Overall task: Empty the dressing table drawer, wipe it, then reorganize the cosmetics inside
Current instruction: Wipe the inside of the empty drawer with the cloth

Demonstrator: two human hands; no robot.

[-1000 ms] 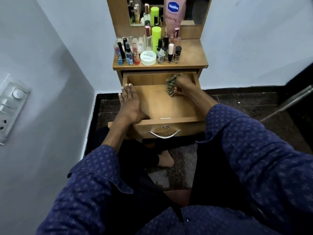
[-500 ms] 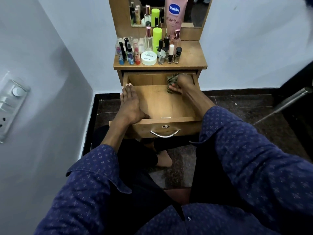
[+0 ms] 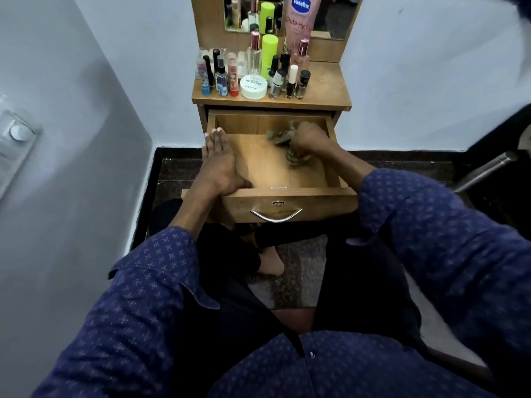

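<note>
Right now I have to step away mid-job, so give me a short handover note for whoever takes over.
Left hand: open, flat on the left wall of the drawer, steadying it.
Right hand: grips the cloth at the drawer's back right.
Cosmetics: all standing on the dressing table top.
Done: drawer emptied; wiping under way.
Left: finish wiping, then put the cosmetics back in order.

"Vaseline Gluta-Hya" on pink tube (image 3: 298,24)
</note>
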